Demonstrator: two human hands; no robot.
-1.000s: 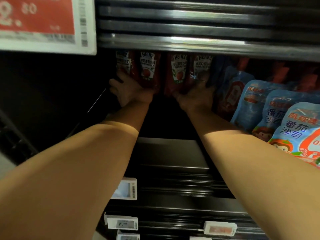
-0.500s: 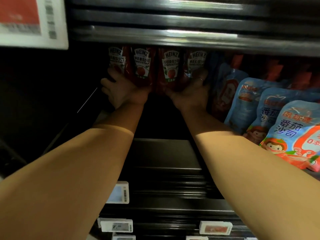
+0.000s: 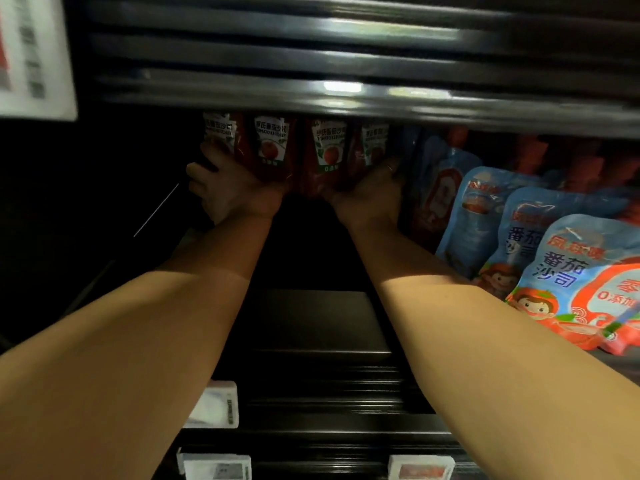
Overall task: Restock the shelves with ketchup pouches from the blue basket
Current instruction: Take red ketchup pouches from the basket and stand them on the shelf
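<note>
Head view, looking down two bare forearms that reach into a dark store shelf point(image 3: 311, 320). Nearest, along the shelf's front edge, hang small price tags point(image 3: 214, 407). Further in, toward the right edge, a row of blue pouches point(image 3: 568, 258) with cartoon labels leans back, one behind another. At the back of the shelf stands a row of red ketchup pouches point(image 3: 298, 150), four labels showing, upright and pressed side to side beneath the upper shelf's rail point(image 3: 346, 95).

The left hand point(image 3: 228, 188) cups the left end of the row, fingers curled around the outermost pouch. The right hand point(image 3: 370, 192) cups the right end, fingers wrapped behind the last pouch. The two hands squeeze the row between them.

The pouches look soft, glossy and liquid-filled, so likely floppy, slippery and moderately heavy together. Holding low on the sides, near the wider base, should keep them upright. The blue basket is out of view.
</note>
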